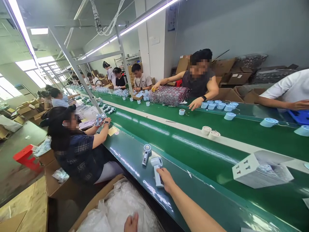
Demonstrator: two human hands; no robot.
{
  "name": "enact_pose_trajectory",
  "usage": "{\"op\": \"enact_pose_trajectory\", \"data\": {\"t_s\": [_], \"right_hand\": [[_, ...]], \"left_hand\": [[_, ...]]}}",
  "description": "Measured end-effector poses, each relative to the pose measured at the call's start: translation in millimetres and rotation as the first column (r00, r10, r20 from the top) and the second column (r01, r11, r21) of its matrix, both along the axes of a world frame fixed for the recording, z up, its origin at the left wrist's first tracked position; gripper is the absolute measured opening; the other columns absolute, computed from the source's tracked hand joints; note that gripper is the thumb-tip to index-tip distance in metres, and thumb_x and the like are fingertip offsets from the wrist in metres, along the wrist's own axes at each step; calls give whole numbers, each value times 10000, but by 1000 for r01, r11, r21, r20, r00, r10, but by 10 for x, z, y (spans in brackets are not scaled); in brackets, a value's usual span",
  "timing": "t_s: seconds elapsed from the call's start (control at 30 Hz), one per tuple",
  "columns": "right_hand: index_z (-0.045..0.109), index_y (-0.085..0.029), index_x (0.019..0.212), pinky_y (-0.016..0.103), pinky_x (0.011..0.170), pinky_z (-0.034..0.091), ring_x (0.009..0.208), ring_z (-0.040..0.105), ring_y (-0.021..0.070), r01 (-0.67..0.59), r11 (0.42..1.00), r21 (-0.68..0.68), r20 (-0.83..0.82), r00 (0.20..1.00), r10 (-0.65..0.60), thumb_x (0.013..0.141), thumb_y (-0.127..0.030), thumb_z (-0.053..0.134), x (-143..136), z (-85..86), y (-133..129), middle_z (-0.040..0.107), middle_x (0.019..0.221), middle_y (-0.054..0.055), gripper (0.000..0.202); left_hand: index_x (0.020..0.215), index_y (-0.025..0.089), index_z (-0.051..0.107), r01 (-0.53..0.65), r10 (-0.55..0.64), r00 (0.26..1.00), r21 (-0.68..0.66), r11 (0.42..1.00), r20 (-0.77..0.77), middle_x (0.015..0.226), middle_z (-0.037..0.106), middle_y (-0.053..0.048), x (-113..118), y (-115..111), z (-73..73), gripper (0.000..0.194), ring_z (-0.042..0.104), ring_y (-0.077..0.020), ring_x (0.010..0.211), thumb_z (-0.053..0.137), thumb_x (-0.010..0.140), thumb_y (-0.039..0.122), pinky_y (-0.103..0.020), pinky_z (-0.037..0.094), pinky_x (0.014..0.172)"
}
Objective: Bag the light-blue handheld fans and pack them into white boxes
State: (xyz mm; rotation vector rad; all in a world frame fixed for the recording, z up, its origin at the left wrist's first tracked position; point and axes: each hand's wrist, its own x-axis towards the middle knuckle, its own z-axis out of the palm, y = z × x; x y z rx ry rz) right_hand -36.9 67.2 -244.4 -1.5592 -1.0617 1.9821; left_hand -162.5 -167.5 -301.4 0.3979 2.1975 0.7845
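Observation:
My right hand (166, 180) is closed on the handle of a pale blue and white handheld fan (158, 175), which lies on the dark green bench top. Just beyond it lies another handheld fan (145, 155), with a round head and a dark strip along its handle. My left hand (131, 223) shows only in part at the bottom edge. Its visible fingers are slightly bent and a little apart, over clear plastic bags (123, 199) heaped in a cardboard box (96, 203). I see nothing in that hand.
A green conveyor belt (193, 148) runs past the bench. On it stands a white box (251, 170) holding plastic bags; two white round parts (210, 132) sit on the divider. A co-worker (79, 141) at left holds fans. Across the belt, another co-worker (200, 77) reaches among blue round parts (219, 105).

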Motion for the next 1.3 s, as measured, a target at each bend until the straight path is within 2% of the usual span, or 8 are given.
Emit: {"op": "enact_pose_trajectory", "data": {"t_s": [0.13, 0.33, 0.5, 0.63, 0.87, 0.97, 1.13, 1.3], "right_hand": [[518, -182, 913, 302, 589, 538, 673, 651, 187, -198, 976, -95, -307, 938, 161, 697, -362, 662, 390, 333, -637, 641, 748, 36, 316], [350, -235, 1271, 236, 488, 489, 658, 662, 204, -590, 782, -199, -616, 696, 369, 566, -307, 780, 953, 568, -1146, 621, 827, 6, 829], [421, -217, 1253, 205, 507, 483, 684, 655, 176, -693, 717, -80, -687, 559, 464, 619, -294, 731, 1277, 692, -1182, 623, 897, 33, 710], [543, -192, 1092, 222, 535, 511, 734, 653, 168, -672, 741, -8, -585, 604, 541, 617, -242, 712, 1561, 836, -1196, 570, 1048, 50, 507], [374, -282, 1289, 215, 466, 499, 708, 658, 167, -564, 825, -33, -532, 709, 463, 656, -292, 688, 2073, 924, -1273, 553, 1094, 62, 707], [462, -227, 1229, 199, 439, 480, 659, 638, 150, -553, 832, -37, -500, 731, 464, 654, -276, 648, 2190, 985, -1334, 583, 974, 50, 607], [528, -194, 1044, 195, 416, 463, 620, 631, 148, -404, 910, -92, -429, 841, 330, 646, -279, 633, 2329, 1055, -1450, 609, 861, 42, 421], [498, -179, 1023, 243, 401, 485, 589, 647, 180, -252, 949, -187, -447, 882, 147, 637, -266, 658, 2481, 1115, -1568, 634, 845, 69, 426]], "left_hand": [[691, 166, 541, -114, 65, 984, 312, 943, 164, 577, 457, 32, 218, 202, 367, 471, 444, -117, 533, 499, 784, 626, -236, 340, 467], [600, 118, 601, 97, -331, 870, 532, 841, 365, 572, 541, 1, 467, 408, 1082, 353, 439, -98, 552, 731, 618, 445, -240, 355, 563], [462, 115, 534, 231, -476, 741, 486, 843, 473, 469, 460, 24, 663, 351, 1256, 427, 371, -64, 469, 778, 573, 447, -226, 309, 513], [548, 117, 563, 282, -500, 740, 467, 838, 450, 510, 485, 21, 814, 300, 1301, 485, 392, -70, 477, 729, 605, 569, -226, 317, 512], [569, 148, 486, 438, -601, 769, 505, 743, 217, 537, 414, 50, 1066, 282, 1551, 525, 373, -81, 548, 598, 732, 634, -232, 305, 564], [550, 155, 472, 594, -660, 751, 465, 657, -26, 567, 415, 39, 1226, 283, 1687, 466, 383, -98, 585, 574, 805, 532, -243, 318, 586], [753, 161, 590, 889, -560, 404, 165, 428, -723, 714, 576, -43, 1516, 167, 1789, 302, 524, -150, 694, 370, 941, 249, -272, 414, 647], [899, 169, 601, 910, -346, 169, 12, 414, -923, 763, 611, -59, 1706, -56, 1729, 223, 575, -172, 724, 380, 920, 146, -285, 477, 648]]}}
